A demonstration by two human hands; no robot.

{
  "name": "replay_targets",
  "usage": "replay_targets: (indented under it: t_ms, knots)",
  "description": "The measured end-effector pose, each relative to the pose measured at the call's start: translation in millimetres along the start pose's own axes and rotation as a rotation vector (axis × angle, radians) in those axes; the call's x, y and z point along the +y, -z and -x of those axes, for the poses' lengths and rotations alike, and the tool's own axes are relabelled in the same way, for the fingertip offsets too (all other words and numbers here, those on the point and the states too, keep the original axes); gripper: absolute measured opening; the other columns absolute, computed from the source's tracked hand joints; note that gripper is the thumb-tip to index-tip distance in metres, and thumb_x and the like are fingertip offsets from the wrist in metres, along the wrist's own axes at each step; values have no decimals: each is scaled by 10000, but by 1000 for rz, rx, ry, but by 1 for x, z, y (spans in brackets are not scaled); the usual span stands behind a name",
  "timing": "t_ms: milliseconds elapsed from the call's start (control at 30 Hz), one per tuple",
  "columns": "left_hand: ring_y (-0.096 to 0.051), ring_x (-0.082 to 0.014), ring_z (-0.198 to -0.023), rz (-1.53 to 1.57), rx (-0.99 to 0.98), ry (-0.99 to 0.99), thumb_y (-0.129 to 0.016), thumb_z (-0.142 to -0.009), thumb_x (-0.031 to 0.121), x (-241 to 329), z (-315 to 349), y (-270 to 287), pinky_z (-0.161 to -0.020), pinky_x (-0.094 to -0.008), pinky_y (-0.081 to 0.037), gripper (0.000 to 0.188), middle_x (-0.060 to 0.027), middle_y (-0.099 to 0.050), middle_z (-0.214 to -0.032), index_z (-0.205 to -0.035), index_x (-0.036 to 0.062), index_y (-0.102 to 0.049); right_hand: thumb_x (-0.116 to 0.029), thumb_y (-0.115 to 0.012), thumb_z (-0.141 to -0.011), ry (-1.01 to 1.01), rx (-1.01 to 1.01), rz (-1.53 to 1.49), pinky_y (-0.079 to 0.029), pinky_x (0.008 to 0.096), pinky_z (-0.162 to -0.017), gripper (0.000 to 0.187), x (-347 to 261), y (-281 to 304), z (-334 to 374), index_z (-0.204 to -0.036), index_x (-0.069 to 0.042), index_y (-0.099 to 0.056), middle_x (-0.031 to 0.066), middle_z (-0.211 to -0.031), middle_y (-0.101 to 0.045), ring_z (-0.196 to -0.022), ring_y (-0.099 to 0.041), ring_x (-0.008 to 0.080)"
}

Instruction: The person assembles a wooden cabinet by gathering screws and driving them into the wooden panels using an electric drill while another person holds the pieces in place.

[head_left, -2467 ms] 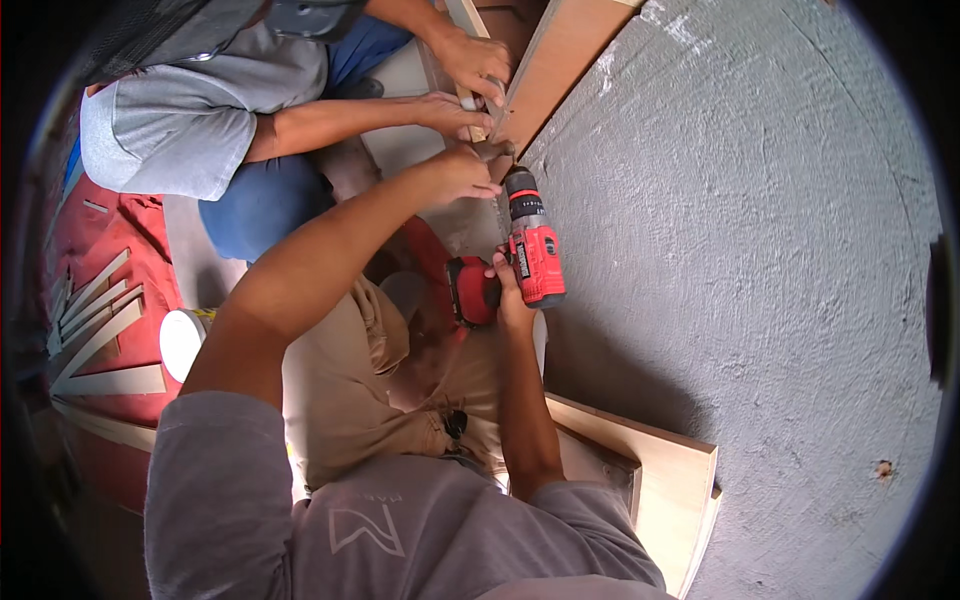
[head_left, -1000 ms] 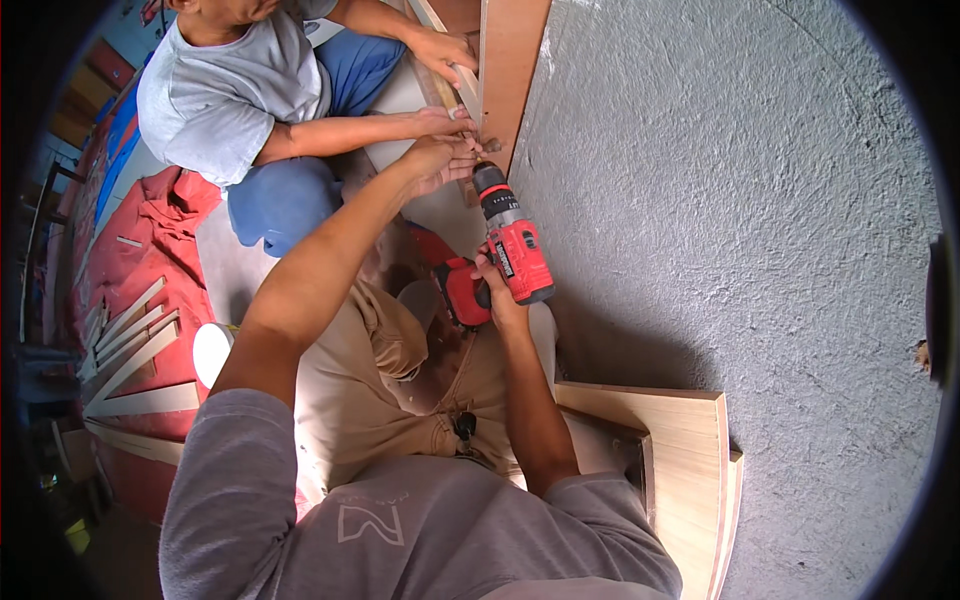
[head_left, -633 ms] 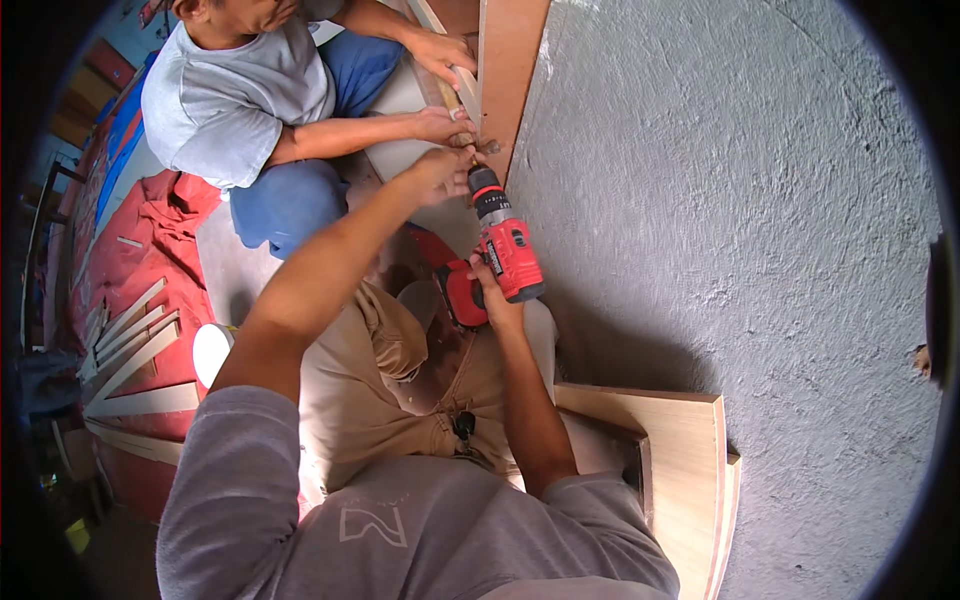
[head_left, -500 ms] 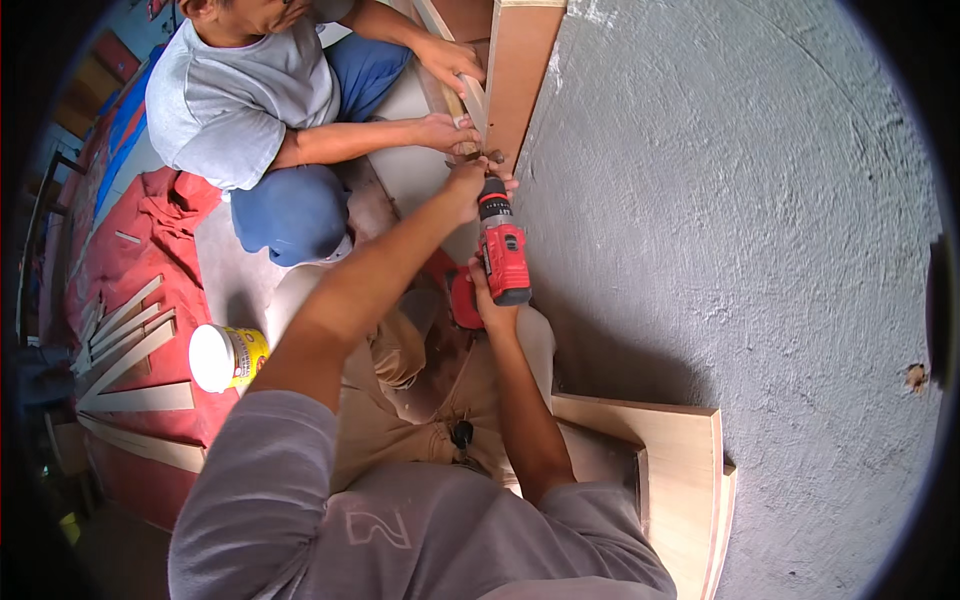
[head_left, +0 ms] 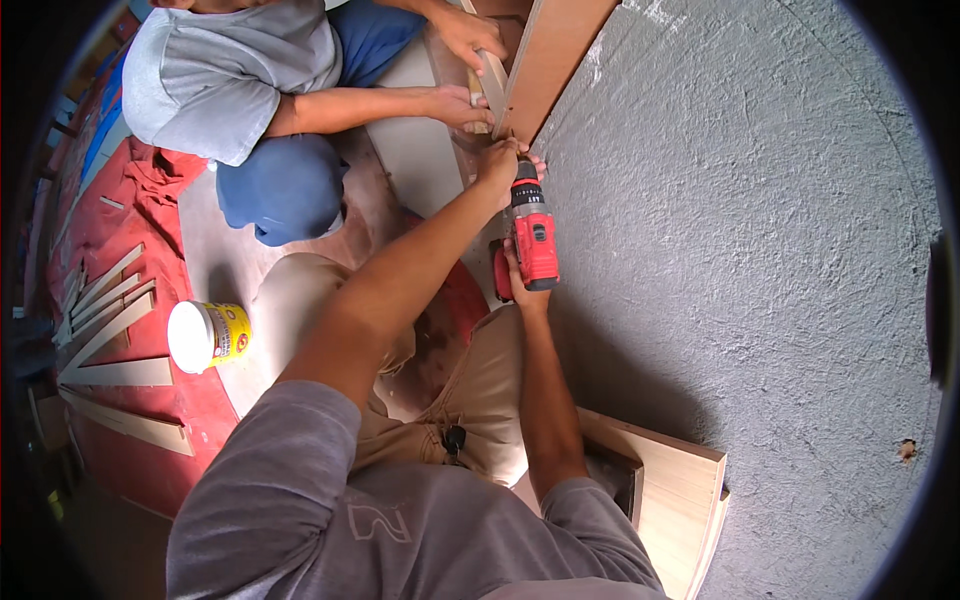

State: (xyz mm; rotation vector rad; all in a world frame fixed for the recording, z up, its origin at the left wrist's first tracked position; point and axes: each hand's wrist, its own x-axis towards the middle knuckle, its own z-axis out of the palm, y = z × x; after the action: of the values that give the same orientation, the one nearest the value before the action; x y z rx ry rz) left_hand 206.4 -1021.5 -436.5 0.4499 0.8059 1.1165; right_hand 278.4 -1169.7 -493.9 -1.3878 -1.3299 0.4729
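My right hand (head_left: pixel 522 283) is wrapped round the grip of a red and black cordless drill (head_left: pixel 538 240), which points away from me. Its chuck end meets the near end of a brown wooden panel (head_left: pixel 557 62) beside the wall. There my left hand (head_left: pixel 500 166) has its fingers closed in front of the chuck; what they pinch, and the drill's tip, are hidden. A co-worker in a grey shirt kneels at the far left. One of that person's hands (head_left: pixel 468 38) rests by a pale wood strip (head_left: pixel 492 85), and the other (head_left: pixel 462 107) holds the strip's lower part.
The rough grey wall (head_left: pixel 740 230) rises close on my right. Pale wooden boards (head_left: pixel 665 490) lean against it near me. A white and yellow bucket (head_left: pixel 195 338) stands left of my arm. Beyond it, several thin wood strips (head_left: pixel 115 372) lie on a red cloth (head_left: pixel 140 205).
The drill and both my hands have shifted up and right in the picture, with the whole view moving somewhat. My right hand keeps hold of the drill; the co-worker still holds the strip.
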Motion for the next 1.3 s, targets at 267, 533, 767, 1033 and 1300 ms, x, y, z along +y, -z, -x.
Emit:
replay_targets:
  t_ms: [267,533,767,1033,1300]
  knots:
    - [-574,-264,-786,30,49,-62,-330,-933,234,-14,-14,13,-613,-439,-525,224,-117,-510,-796,-847,66,-452,-141,-647,-796,-57,-71,-183,-470,295,-722,214,18,1,1,-963,-19,-590,56,-858,-623,-778,-587,138]
    - [-576,-257,-748,-10,64,-24,-346,-929,235,-19,-23,12,-538,-433,-518,215,-95,-502,-800,-878,64,-465,-163,-658,-793,-159,-35,-198,-484,276,-650,220,23,2,-2,-943,-17,-587,44,-788,-612,-705,-592,117]
    - [-575,-247,-743,28,87,-47,-346,-930,227,-19,-22,10,-543,-434,-518,202,-82,-493,-840,-895,70,-469,-196,-679,-779,-183,-64,-186,-485,273,-612,247,27,5,-3,-921,-16,-587,38,-765,-609,-644,-596,117]
    - [-561,-237,-750,49,51,-59,-333,-934,230,-17,-21,9,-536,-425,-507,208,-69,-480,-826,-872,78,-462,-211,-678,-780,-171,-53,-161,-485,277,-611,246,28,4,-3,-906,-20,-586,37,-757,-604,-647,-597,116]
    - [-568,-250,-765,19,42,-74,-334,-934,236,-16,-23,7,-528,-414,-506,219,-82,-478,-814,-848,79,-462,-134,-682,-765,-285,-73,-206,-469,293,-731,253,20,7,-7,-970,-10,-599,65,-862,-634,-788,-595,138]
